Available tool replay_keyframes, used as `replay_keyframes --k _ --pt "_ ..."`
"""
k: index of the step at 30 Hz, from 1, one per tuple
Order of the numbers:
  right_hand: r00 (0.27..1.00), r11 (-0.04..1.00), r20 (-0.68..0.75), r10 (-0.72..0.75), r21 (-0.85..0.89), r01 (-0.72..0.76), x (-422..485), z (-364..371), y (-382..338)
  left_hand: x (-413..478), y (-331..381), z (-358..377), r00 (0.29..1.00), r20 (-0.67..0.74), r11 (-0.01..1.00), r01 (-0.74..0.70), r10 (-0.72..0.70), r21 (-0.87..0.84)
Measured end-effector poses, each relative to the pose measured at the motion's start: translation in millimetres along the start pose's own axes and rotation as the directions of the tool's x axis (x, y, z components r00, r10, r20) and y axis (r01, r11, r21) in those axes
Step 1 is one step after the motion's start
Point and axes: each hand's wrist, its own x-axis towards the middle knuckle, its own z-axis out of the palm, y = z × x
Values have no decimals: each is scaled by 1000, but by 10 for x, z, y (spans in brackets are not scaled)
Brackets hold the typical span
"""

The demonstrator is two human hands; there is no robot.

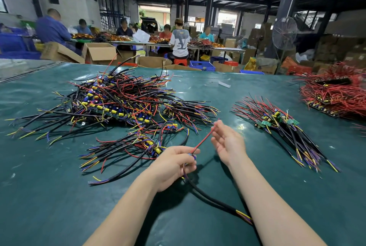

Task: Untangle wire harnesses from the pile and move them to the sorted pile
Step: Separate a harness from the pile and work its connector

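Green tabletop [59, 196]; harness [204, 139] near-to-far, red end away.

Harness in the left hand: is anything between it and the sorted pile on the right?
Nothing lies on the table between the harness and the sorted pile. Only the open right hand is in that gap, by the harness's red end; the left hand grips the harness.

Tangled harness pile [118, 99] at left, sorted pile [281, 126] fanned at right, one red-leaded harness [203, 141] raised between them
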Motion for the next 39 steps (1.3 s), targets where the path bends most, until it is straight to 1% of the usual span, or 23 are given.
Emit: replay_keyframes --k 3,4,6,9,13,19,22,25,30,34,37,39 --pt "981 974 159 109 -216 -73 -80 59 79 22 9 45 977 -188 991 -115 101 -66" --pt "966 962 217 144 -257 -86 -114 95 118 30 6 53 963 -243 987 -139 115 -83" --pt "933 948 303 192 -305 -96 -181 170 195 33 -1 64 946 -301 984 -150 116 -92" --pt "921 947 336 196 -308 -89 -241 233 257 18 6 61 933 -343 979 -158 104 -131" --pt "932 943 315 180 -324 -73 -270 237 249 27 5 60 919 -368 983 -173 139 -59" --pt "966 927 260 12 -365 86 -298 279 278 24 10 60 935 -336 986 -149 114 -79" --pt "976 909 213 -53 -393 136 -261 264 273 14 -3 91 939 -326 990 -135 114 -44" --pt "980 909 169 -109 -383 167 -208 236 237 6 -23 135 948 -292 992 -129 126 8" --pt "986 924 80 -147 -344 166 -119 174 132 0 -23 147 975 -210 996 -66 76 57" --pt "989 954 -28 -148 -268 135 -33 96 13 -16 -24 180 997 -80 996 15 -8 88" --pt "987 951 -57 -147 -283 125 17 62 -17 -22 -25 179 998 -2 985 64 -64 159" --pt "990 954 -43 -133 -276 116 24 79 -5 -41 -6 164 994 54 960 72 -90 269"
